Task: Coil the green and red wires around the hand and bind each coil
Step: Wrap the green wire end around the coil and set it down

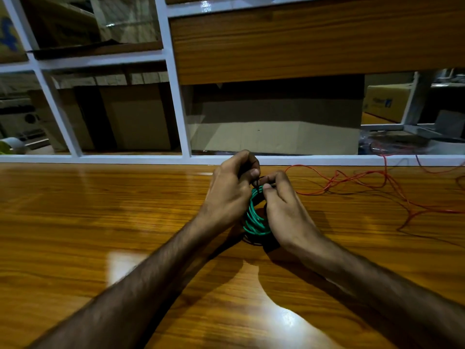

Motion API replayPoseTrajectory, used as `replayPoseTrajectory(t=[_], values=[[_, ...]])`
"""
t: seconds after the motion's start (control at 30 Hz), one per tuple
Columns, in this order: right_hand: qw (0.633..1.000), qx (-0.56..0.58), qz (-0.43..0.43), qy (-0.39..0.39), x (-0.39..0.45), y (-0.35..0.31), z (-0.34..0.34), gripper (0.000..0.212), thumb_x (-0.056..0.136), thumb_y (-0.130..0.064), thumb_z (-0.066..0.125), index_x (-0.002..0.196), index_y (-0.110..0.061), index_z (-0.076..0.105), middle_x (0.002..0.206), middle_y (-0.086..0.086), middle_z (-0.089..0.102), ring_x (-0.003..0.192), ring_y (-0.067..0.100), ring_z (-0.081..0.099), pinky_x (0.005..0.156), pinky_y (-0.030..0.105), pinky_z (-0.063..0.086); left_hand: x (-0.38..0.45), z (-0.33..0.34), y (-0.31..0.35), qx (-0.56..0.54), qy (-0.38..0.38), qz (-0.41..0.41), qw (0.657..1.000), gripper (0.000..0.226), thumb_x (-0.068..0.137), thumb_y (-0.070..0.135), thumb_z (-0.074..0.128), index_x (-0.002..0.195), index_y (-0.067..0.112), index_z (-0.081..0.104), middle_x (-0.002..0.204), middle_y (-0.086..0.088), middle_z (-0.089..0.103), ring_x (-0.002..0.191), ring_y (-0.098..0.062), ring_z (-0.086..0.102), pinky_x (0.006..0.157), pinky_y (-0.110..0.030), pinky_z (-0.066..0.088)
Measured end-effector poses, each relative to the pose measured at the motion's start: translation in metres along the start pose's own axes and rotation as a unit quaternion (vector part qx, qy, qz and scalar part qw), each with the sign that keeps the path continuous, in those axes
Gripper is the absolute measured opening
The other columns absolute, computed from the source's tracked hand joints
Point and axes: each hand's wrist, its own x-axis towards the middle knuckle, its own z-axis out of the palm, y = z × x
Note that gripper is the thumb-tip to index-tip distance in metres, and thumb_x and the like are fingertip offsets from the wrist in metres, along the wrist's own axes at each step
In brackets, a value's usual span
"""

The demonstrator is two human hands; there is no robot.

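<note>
Both bare forearms reach forward from the lower edge of the view and converge at the middle of the glossy brown wooden surface [100, 222], where the 2 hands meet around a coil of thin green insulated wire [254, 220]. The left hand [230, 190] shows its back to the camera, wrist raised off the surface, its fingers curled over and downward toward the right; its thumb tip and forefinger pinch a thin dark tie strand [257, 182] at the top of the coil. The right hand [284, 210] lies just beside it, its back also upward, its fingers curled inward so that the tips close on the same strand and on the upper loops of the coil. The fingertips of the 2 hands touch or nearly touch above the coil. The green coil stands between the palms, its lower loops near the surface; whether they rest on it cannot be told, as a shadow lies beneath. A long thin red wire [377, 182] sprawls loose in uneven loops on the surface to the right, well apart from the hands. Behind the surface runs a white-framed glass partition [176, 96], with brown cardboard boxes [274, 122] behind the glass.
</note>
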Motion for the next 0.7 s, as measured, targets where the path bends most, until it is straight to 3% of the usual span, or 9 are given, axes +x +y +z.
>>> replayPoseTrajectory(t=[0.07,0.17,0.33,0.47,0.53,0.7], values=[[1.000,-0.013,0.004,-0.008,0.000,-0.001,-0.002,0.020,0.112,-0.029,0.031,0.121,-0.023,0.048,0.111,-0.001,0.058,0.091,0.002,0.056,0.065,0.016,0.045,0.000,-0.002,0.001,-0.003,0.001,0.010,1.000,0.019,0.103,0.000,0.054,0.090,0.014,0.058,0.083,0.003,0.060,0.078,-0.003,0.058,0.067,-0.017,0.049],[1.000,-0.003,0.021,-0.021,0.001,-0.003,-0.002,0.025,0.112,-0.032,0.030,0.129,-0.027,0.047,0.122,-0.005,0.057,0.095,-0.005,0.051,0.067,0.016,0.039,-0.002,-0.004,0.003,0.008,-0.010,0.022,1.000,0.019,0.103,0.000,0.053,0.091,0.014,0.058,0.083,0.002,0.060,0.079,-0.009,0.059,0.068,-0.025,0.051],[0.993,0.060,0.101,0.007,0.007,-0.002,0.003,0.021,0.111,-0.031,0.035,0.121,-0.029,0.053,0.123,0.002,0.062,0.109,0.018,0.061,0.093,0.042,0.054,-0.002,-0.004,0.004,0.039,-0.012,0.035,0.999,0.017,0.101,0.000,0.053,0.090,0.012,0.058,0.080,0.001,0.060,0.077,-0.013,0.059,0.068,-0.036,0.050],[0.981,0.135,0.139,0.027,0.013,0.001,0.008,0.018,0.109,-0.017,0.041,0.119,-0.018,0.056,0.105,0.004,0.063,0.086,0.015,0.060,0.070,0.030,0.049,0.001,-0.005,0.000,0.044,-0.025,0.004,0.999,0.020,0.101,0.001,0.056,0.088,0.015,0.058,0.080,0.002,0.062,0.076,-0.011,0.060,0.073,-0.040,0.053],[0.978,0.146,0.149,0.023,0.013,0.004,0.009,0.017,0.109,-0.015,0.041,0.118,-0.019,0.056,0.108,0.006,0.064,0.085,0.016,0.061,0.069,0.030,0.049,0.003,-0.005,-0.003,0.045,-0.035,-0.007,0.998,0.017,0.101,0.002,0.058,0.089,0.014,0.060,0.081,0.002,0.063,0.079,-0.015,0.062,0.076,-0.042,0.053],[0.969,0.188,0.161,0.005,0.014,0.004,0.009,0.016,0.109,-0.016,0.043,0.107,-0.024,0.057,0.111,0.007,0.067,0.081,0.019,0.065,0.083,0.041,0.052,0.004,-0.004,-0.005,-0.033,-0.056,-0.053,0.996,0.009,0.104,0.001,0.056,0.096,0.002,0.061,0.081,-0.005,0.063,0.073,-0.008,0.058,0.068,-0.024,0.049]])
